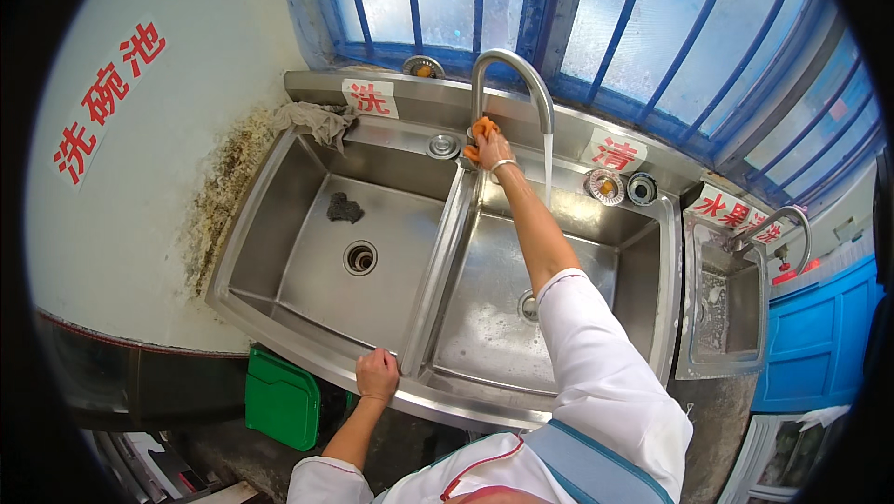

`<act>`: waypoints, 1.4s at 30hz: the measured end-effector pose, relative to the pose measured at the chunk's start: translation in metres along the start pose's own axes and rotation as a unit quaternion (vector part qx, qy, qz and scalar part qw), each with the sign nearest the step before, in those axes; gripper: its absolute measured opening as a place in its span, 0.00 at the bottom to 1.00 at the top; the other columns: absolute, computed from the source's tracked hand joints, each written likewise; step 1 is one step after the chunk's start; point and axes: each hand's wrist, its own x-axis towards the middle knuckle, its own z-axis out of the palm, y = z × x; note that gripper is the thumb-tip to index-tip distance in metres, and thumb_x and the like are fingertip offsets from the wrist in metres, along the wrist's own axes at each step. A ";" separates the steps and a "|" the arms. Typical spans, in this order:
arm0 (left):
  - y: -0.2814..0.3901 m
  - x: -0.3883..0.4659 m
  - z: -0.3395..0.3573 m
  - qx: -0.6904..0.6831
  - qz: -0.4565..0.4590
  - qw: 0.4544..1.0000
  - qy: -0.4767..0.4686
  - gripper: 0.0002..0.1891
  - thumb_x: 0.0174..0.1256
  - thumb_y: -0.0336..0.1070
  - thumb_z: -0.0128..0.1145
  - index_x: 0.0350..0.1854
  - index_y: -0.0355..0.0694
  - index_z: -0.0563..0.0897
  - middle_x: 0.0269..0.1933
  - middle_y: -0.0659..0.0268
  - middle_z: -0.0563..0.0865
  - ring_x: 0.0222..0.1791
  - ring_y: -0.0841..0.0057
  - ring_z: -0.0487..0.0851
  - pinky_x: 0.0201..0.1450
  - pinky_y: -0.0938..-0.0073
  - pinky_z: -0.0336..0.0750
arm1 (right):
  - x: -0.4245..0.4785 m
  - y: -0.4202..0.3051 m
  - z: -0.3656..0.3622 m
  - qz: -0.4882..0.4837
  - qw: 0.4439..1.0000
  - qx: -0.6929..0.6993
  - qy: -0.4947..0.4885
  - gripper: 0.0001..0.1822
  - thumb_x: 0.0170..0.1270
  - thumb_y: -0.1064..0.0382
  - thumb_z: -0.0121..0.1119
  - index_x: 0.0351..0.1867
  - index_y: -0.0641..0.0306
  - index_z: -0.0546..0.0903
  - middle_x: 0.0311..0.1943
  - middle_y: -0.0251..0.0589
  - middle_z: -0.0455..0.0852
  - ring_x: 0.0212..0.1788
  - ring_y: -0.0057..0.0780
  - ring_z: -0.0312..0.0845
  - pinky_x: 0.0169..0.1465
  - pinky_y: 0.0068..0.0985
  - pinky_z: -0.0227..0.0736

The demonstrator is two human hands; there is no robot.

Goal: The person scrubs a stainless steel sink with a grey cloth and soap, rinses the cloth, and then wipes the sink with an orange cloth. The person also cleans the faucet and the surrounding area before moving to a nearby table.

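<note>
An orange cloth (485, 129) is bunched in my right hand (494, 149), against the base of a curved steel faucet (513, 56). Water runs from the spout into the right basin of a double stainless-steel sink (482, 336). My left hand (378, 373) rests, fingers curled, on the sink's front rim near the divider; no object shows in it. A dark scouring pad (345, 207) lies in the left basin, above the open drain (360, 257). Beside my right hand, a round metal drain stopper (443, 146) sits on the back ledge.
A grey rag (318, 121) drapes over the back left corner. Drain strainers (605, 187) and another strainer (423, 68) sit along the back. To the right stands a smaller sink (726, 364) with its faucet (803, 225). A green bin (283, 399) is below left; barred windows rise behind.
</note>
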 end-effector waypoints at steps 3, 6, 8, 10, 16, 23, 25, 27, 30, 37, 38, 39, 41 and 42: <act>-0.015 -0.003 -0.010 0.015 -0.008 1.000 0.013 0.08 0.55 0.34 0.48 0.20 0.39 0.73 0.21 0.58 0.78 0.24 0.59 0.76 0.32 0.60 0.66 | -0.037 -0.024 -0.019 -0.030 0.978 -0.027 -0.205 0.17 0.61 0.58 0.46 0.47 0.64 0.73 0.36 0.55 0.80 0.38 0.51 0.78 0.45 0.38 0.71; -0.012 -0.015 -0.004 -0.013 -0.019 1.000 -0.007 0.08 0.55 0.34 0.48 0.20 0.39 0.73 0.20 0.57 0.77 0.24 0.59 0.75 0.32 0.60 0.66 | -0.081 -0.006 -0.050 0.163 0.729 0.640 -0.181 0.18 0.66 0.51 0.40 0.52 0.56 0.71 0.45 0.47 0.77 0.51 0.48 0.72 0.53 0.45 0.67; -0.013 -0.013 -0.009 -0.005 -0.019 1.000 0.002 0.08 0.56 0.34 0.48 0.19 0.39 0.72 0.20 0.56 0.77 0.23 0.58 0.75 0.32 0.60 0.66 | -0.097 -0.014 -0.076 0.177 0.512 0.828 -0.143 0.21 0.68 0.48 0.37 0.55 0.53 0.68 0.54 0.49 0.70 0.59 0.52 0.63 0.59 0.55 0.57; -0.013 -0.007 -0.007 0.013 -0.004 1.000 0.023 0.09 0.56 0.34 0.48 0.19 0.39 0.72 0.20 0.56 0.77 0.23 0.58 0.75 0.32 0.60 0.66 | -0.106 -0.022 -0.108 0.150 0.519 0.827 -0.154 0.22 0.67 0.46 0.36 0.55 0.53 0.68 0.56 0.50 0.69 0.59 0.53 0.63 0.59 0.56 0.57; -0.009 -0.004 -0.009 -0.004 -0.019 1.000 0.009 0.08 0.55 0.34 0.48 0.20 0.39 0.73 0.20 0.56 0.77 0.24 0.58 0.76 0.33 0.60 0.66 | -0.030 -0.073 -0.195 -0.025 0.556 0.805 -0.204 0.25 0.65 0.40 0.37 0.52 0.56 0.68 0.53 0.48 0.72 0.58 0.46 0.67 0.59 0.47 0.62; -0.013 -0.004 -0.004 0.011 -0.014 1.000 0.006 0.08 0.55 0.34 0.48 0.19 0.38 0.72 0.20 0.56 0.78 0.24 0.58 0.76 0.34 0.61 0.66 | -0.017 -0.085 -0.156 0.016 0.772 0.559 -0.303 0.15 0.56 0.53 0.57 0.39 0.60 0.74 0.35 0.33 0.76 0.36 0.22 0.71 0.38 0.22 0.70; -0.014 -0.006 -0.013 0.010 -0.024 1.000 0.007 0.08 0.55 0.33 0.48 0.20 0.38 0.72 0.21 0.56 0.78 0.24 0.58 0.75 0.34 0.61 0.66 | -0.060 -0.072 -0.139 -0.086 0.734 0.554 -0.383 0.21 0.56 0.53 0.55 0.45 0.65 0.74 0.42 0.35 0.77 0.40 0.25 0.72 0.43 0.24 0.69; -0.007 -0.001 -0.004 -0.009 0.002 1.000 0.007 0.07 0.54 0.33 0.48 0.20 0.38 0.72 0.21 0.57 0.78 0.25 0.58 0.75 0.34 0.62 0.66 | -0.099 0.022 -0.102 0.044 0.798 0.517 -0.307 0.23 0.56 0.53 0.54 0.48 0.67 0.75 0.42 0.35 0.79 0.41 0.24 0.75 0.46 0.24 0.69; -0.010 -0.004 -0.006 0.002 0.008 1.000 0.025 0.08 0.54 0.33 0.48 0.19 0.38 0.72 0.22 0.57 0.78 0.25 0.59 0.75 0.34 0.62 0.66 | -0.156 0.046 -0.066 0.141 0.828 0.451 -0.301 0.22 0.57 0.54 0.53 0.50 0.64 0.75 0.44 0.37 0.79 0.49 0.30 0.74 0.55 0.25 0.66; -0.017 -0.009 -0.012 -0.021 -0.024 0.999 0.013 0.08 0.55 0.33 0.47 0.20 0.37 0.72 0.22 0.56 0.77 0.26 0.58 0.76 0.33 0.60 0.66 | -0.097 -0.067 -0.103 0.138 0.528 0.835 -0.079 0.25 0.62 0.45 0.46 0.52 0.61 0.71 0.48 0.40 0.75 0.51 0.38 0.70 0.59 0.42 0.61; -0.019 -0.006 -0.011 -0.016 -0.025 1.000 0.011 0.08 0.55 0.33 0.48 0.20 0.38 0.72 0.22 0.56 0.78 0.25 0.59 0.76 0.33 0.60 0.66 | -0.085 -0.083 -0.112 0.132 0.533 0.832 -0.082 0.25 0.62 0.44 0.45 0.49 0.61 0.73 0.45 0.39 0.78 0.48 0.38 0.73 0.57 0.43 0.63; -0.016 -0.003 -0.008 -0.015 -0.024 1.000 0.009 0.08 0.55 0.33 0.48 0.20 0.38 0.72 0.22 0.57 0.78 0.25 0.59 0.76 0.34 0.61 0.66 | -0.063 -0.081 -0.118 0.063 0.493 0.857 -0.138 0.25 0.63 0.43 0.43 0.50 0.60 0.73 0.45 0.41 0.78 0.48 0.39 0.73 0.57 0.42 0.64; -0.008 -0.004 0.000 -0.019 -0.015 1.000 0.007 0.08 0.55 0.33 0.48 0.19 0.38 0.72 0.22 0.57 0.78 0.25 0.60 0.76 0.34 0.62 0.67 | -0.023 -0.064 -0.132 -0.059 0.406 0.879 -0.243 0.26 0.63 0.40 0.41 0.50 0.58 0.73 0.46 0.44 0.77 0.48 0.40 0.72 0.55 0.41 0.66; -0.013 -0.005 -0.003 -0.012 -0.017 1.000 0.010 0.08 0.55 0.33 0.48 0.19 0.39 0.72 0.22 0.58 0.78 0.25 0.60 0.76 0.34 0.62 0.67 | -0.022 -0.087 -0.131 0.033 0.503 0.831 -0.236 0.27 0.62 0.39 0.42 0.49 0.58 0.73 0.43 0.46 0.77 0.39 0.37 0.73 0.46 0.36 0.70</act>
